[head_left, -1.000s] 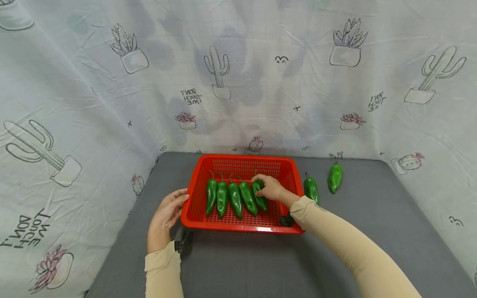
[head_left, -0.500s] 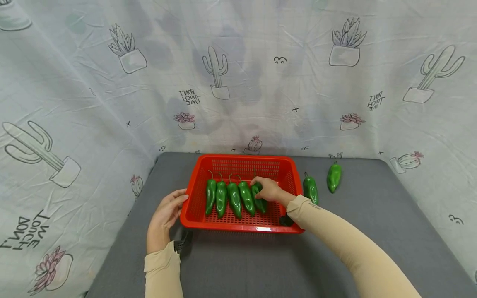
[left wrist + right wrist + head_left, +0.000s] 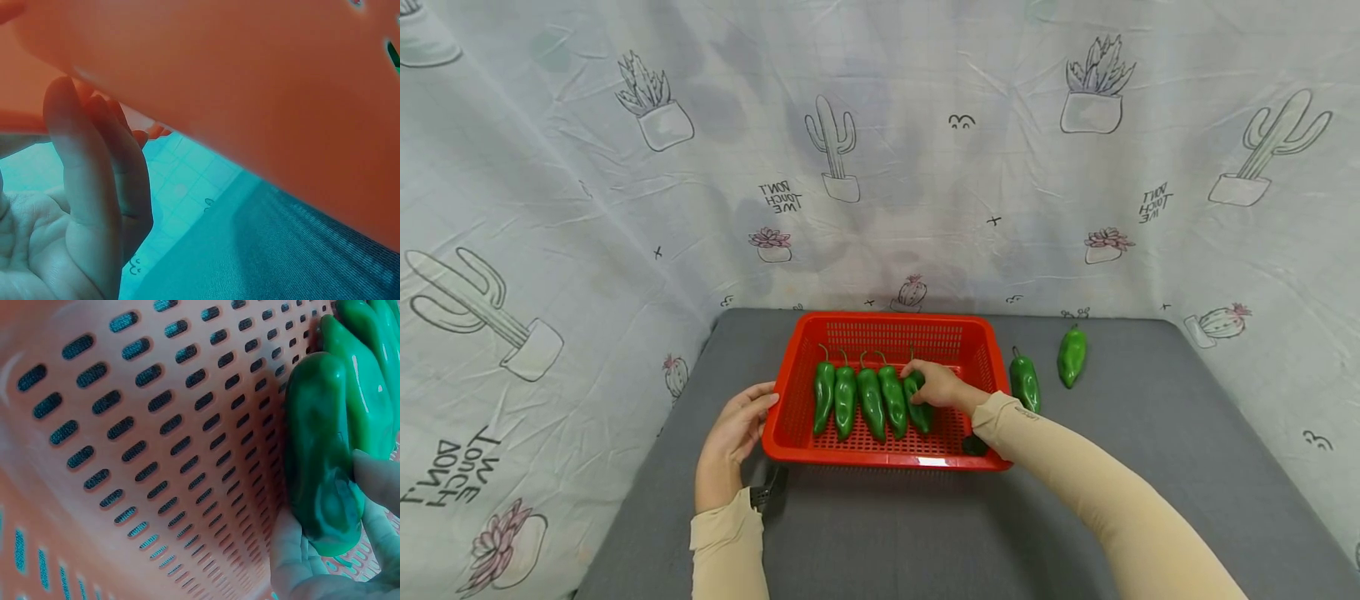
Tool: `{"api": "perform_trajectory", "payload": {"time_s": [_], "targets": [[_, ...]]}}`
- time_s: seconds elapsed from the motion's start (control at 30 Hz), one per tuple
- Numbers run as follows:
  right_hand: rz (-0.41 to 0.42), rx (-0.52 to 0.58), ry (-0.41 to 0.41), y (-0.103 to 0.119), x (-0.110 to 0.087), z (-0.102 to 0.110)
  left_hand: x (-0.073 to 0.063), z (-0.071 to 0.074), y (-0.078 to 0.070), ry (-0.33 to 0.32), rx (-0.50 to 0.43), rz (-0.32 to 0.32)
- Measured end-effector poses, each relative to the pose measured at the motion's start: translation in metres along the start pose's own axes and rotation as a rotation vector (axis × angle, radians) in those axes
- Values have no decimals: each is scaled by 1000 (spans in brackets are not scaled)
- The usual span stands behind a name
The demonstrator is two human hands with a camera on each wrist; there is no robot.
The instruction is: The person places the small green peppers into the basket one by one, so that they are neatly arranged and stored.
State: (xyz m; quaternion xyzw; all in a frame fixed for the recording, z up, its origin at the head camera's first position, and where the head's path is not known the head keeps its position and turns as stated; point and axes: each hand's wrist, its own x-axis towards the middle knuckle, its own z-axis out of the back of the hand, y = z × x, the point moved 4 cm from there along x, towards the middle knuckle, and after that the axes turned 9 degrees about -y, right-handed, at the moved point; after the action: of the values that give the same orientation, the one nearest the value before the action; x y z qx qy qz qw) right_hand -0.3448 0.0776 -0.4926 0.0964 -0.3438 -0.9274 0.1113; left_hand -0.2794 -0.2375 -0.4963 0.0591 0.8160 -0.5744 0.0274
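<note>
A red plastic basket (image 3: 887, 458) with slotted walls stands on the grey table. Several long green peppers, one of them the leftmost green pepper (image 3: 824, 398), lie side by side in it, stems towards the back. At the right end of that row, my right hand (image 3: 938, 386) grips a green pepper (image 3: 919, 417) between thumb and fingers. The right wrist view shows this green pepper (image 3: 319, 444) lying against its neighbour, with fingertips at both sides of its stem end. My left hand (image 3: 736, 425) holds the basket's left rim, its fingers (image 3: 87, 169) reaching up under the edge.
Right of the basket, one green pepper (image 3: 1025, 383) lies close to its wall. Another, lighter green pepper (image 3: 1072, 357) lies farther right and back. A printed cloth (image 3: 910, 167) hangs behind the grey table (image 3: 880, 533) and at its sides.
My right hand has moved slightly left with the green pepper, closing the gap to the row beside it. The left hand stays on the basket rim.
</note>
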Motion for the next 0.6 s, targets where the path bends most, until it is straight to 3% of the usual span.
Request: {"api": "perform_trajectory", "payload": {"time_s": [0.6], "targets": [[-21, 37, 27, 0, -2, 1, -1, -1, 0, -5, -3, 1]]}}
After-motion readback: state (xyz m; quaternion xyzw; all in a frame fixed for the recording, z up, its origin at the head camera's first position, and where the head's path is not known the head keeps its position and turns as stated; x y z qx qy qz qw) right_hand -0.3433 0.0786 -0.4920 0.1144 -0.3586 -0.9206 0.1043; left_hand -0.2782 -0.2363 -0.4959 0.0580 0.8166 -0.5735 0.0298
